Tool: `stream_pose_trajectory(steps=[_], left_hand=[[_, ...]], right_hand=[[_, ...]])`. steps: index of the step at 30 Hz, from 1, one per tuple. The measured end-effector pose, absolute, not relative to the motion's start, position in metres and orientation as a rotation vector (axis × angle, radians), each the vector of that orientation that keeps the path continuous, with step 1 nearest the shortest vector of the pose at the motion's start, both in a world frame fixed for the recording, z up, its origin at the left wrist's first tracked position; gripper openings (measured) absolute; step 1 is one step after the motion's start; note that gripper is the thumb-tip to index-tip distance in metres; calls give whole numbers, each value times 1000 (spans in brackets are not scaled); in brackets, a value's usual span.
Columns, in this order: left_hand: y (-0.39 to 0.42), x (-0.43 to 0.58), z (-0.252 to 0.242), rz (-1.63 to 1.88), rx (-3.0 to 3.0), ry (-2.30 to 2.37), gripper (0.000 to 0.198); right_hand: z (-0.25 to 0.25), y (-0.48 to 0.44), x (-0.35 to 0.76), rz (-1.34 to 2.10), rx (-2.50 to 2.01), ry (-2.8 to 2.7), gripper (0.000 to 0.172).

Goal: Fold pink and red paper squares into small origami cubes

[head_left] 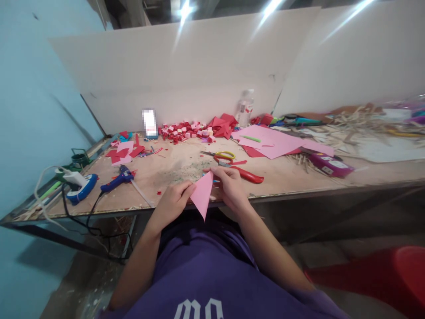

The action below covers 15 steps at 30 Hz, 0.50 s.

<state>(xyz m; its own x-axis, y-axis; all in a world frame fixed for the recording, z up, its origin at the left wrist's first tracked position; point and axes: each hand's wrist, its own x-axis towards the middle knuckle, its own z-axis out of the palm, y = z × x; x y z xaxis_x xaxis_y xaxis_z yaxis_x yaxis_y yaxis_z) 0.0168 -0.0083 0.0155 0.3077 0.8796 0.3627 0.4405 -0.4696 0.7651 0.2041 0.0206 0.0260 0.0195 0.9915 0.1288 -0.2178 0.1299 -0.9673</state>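
A folded pink paper piece [202, 195], triangular and pointing down, is held between both hands just in front of the table's near edge. My left hand [174, 199] pinches its left edge with closed fingers. My right hand [229, 186] grips its right side, fingers curled round it. Just beyond the right hand lie yellow-handled scissors [223, 155] and red-handled pliers [247, 175] on the wooden table [159, 177].
A blue glue gun [117, 179] with its cord and a blue-white tool [81, 188] lie at the left. A pile of small red-pink folded pieces [186, 130], pink sheets [272, 142], a clear bottle [245, 108] and a purple box [330, 165] sit further back. White boards stand behind.
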Motion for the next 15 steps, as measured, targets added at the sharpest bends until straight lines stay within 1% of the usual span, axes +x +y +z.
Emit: stream_pose_trajectory(steps=[4,8,15], left_hand=[[-3,14,11,1114,1957,1197,40],[2,11,8,1163,1900,1244,41],[3,12,8,1173,1887,1228,40]], right_hand=[[24,19,205,1207,-975,-1348,44],[24,16,206,1255,-1015,-1630,48],[24,18,208,1170,-1041,-1681,52]])
